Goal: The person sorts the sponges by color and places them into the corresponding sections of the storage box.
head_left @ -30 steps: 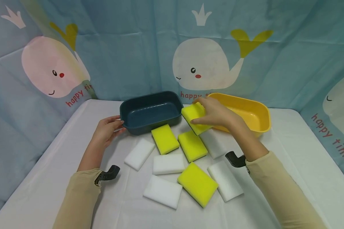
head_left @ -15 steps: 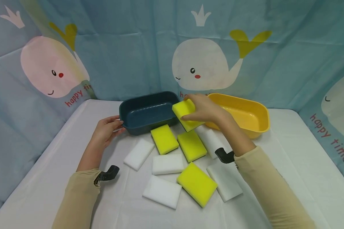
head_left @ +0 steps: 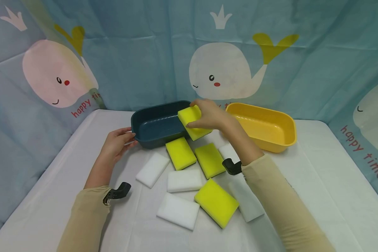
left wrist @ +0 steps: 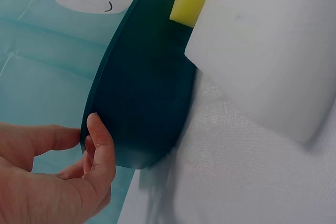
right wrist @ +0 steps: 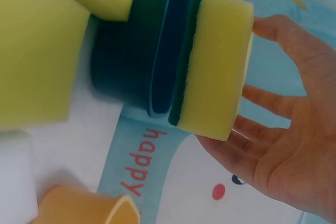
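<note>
My right hand (head_left: 209, 114) grips a yellow sponge (head_left: 186, 116) by its edges, above the right end of the dark blue basin (head_left: 157, 141). Its dark green scouring layer (right wrist: 187, 61) faces the basin in the right wrist view, while thumb and fingers hold the yellow side. At the basin's left end, my left hand (head_left: 114, 143) pinches the rim between thumb and fingers; the left wrist view shows the fingertips (left wrist: 94, 121) on the rim. More yellow sponges (head_left: 181, 153) and white sponges (head_left: 184, 180) lie in front of the basin.
A yellow basin (head_left: 286, 141) stands at the back right, partly behind my right forearm. A white sponge (head_left: 247, 199) lies partly under my right sleeve in the head view. Behind the white table (head_left: 34, 217) hangs a blue curtain (head_left: 138, 63) printed with whales.
My right hand has carried the yellow sponge leftward, from near the yellow basin to over the dark blue basin's right end. My left hand has stayed at the rim.
</note>
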A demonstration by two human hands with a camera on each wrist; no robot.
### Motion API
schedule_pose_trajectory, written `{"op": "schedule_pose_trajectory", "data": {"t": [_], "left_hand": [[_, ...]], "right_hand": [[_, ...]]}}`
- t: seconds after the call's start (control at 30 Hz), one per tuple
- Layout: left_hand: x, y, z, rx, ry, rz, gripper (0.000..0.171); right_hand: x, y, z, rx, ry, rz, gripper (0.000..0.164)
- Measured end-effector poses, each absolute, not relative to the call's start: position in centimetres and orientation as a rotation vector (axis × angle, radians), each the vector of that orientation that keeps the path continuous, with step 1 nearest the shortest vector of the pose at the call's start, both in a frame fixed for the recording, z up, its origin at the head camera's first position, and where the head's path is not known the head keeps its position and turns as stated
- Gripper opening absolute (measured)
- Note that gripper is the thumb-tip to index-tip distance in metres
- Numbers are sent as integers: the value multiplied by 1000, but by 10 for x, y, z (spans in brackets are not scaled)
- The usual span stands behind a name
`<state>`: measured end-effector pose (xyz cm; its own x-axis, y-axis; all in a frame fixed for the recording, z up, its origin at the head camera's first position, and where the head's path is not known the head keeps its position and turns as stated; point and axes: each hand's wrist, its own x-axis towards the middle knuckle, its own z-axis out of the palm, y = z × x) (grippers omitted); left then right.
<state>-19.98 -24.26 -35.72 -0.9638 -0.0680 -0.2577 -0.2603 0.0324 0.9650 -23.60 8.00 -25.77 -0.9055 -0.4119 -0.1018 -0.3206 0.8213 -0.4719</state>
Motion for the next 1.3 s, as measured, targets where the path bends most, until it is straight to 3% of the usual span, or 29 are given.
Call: {"op": "schedule_pose_trajectory", "data": {"t": [1.3], "left_hand": [[-198,-244,-356,-340,2163,2052,60]], "right_hand": [[-258,-3,-277,-479,2779,-763,75]]}}
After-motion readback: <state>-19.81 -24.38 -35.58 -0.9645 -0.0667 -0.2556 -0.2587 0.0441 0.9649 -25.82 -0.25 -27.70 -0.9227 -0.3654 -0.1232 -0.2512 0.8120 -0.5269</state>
